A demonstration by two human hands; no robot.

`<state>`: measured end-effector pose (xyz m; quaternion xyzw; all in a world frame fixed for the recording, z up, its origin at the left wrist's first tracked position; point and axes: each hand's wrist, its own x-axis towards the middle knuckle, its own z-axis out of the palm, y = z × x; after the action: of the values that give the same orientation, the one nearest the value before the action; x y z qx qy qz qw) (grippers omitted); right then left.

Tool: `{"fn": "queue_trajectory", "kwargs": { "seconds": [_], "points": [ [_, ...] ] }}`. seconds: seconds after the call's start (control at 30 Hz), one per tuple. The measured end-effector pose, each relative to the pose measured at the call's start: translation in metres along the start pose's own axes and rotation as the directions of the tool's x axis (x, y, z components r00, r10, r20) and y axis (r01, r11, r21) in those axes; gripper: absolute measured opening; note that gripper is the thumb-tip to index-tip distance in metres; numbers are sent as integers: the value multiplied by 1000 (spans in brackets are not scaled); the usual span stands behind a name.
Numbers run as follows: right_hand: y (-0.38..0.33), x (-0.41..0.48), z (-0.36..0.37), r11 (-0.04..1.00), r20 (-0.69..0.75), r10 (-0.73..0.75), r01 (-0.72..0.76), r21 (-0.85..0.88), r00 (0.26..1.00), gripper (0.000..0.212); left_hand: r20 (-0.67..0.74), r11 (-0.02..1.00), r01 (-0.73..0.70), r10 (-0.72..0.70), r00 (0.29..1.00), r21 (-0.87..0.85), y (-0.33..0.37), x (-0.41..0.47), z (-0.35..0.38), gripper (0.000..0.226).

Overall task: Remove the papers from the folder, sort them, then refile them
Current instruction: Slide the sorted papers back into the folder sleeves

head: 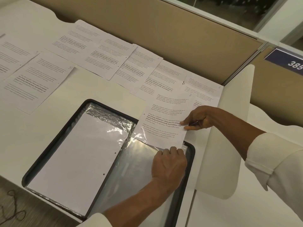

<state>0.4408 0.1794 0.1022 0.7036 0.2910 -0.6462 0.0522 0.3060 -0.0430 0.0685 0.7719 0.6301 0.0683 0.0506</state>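
Observation:
An open black-rimmed folder (54,141) lies on the white desk. Its left side holds a clear sleeve with a blank white sheet (73,159) inside. On the right side lies another clear sleeve (136,161). My left hand (168,164) pinches that sleeve's top edge. My right hand (198,118) pinches the right edge of a printed page marked 2 (165,118), whose lower end sits at the sleeve's mouth. Several more printed pages (105,51) lie spread in a row across the desk behind the folder.
A tan partition wall (164,30) runs along the back of the desk. A white rounded divider (229,128) stands right of the folder. A blue sign with numbers (290,61) hangs at the far right. A thin cord (14,208) lies on the floor, lower left.

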Motion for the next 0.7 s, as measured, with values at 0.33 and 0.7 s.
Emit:
{"fn": "queue_trajectory", "kwargs": {
  "seconds": [0.33, 0.7],
  "points": [
    [17, 4, 11, 998, -140, 30, -37, -46, 990, 39, -90, 992, 111, -116, 989, -60, -61, 7, 17, 31],
    [39, 32, 29, 966, -408, -58, 154, 207, 911, 33, 79, 921, 262, -250, 965, -287, -143, 65, 14, 28]
  ]
}}
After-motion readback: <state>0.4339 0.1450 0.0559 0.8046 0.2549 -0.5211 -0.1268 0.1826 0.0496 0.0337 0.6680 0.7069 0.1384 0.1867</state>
